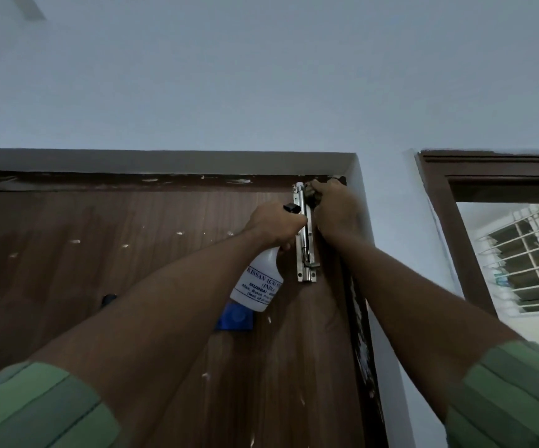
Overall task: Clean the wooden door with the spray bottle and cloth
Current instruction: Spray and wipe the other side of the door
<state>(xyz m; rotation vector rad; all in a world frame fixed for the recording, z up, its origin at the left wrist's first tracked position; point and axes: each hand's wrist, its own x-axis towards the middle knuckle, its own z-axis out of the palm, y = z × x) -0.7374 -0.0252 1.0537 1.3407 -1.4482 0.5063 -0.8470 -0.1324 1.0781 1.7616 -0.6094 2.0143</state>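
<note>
Right hand [334, 210] presses crumpled cloth [310, 191] against grained wooden door [132, 253].

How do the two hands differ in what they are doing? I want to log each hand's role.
The left hand grips the white spray bottle; the right hand holds a dark cloth by the metal bolt. The right hand reaches higher, near the door's top corner. Both are raised.

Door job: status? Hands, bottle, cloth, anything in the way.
Left hand grips spray bottle, nozzle up. Right hand holds cloth at door top corner. Metal bolt sits between hands, in the wiping path.
</note>
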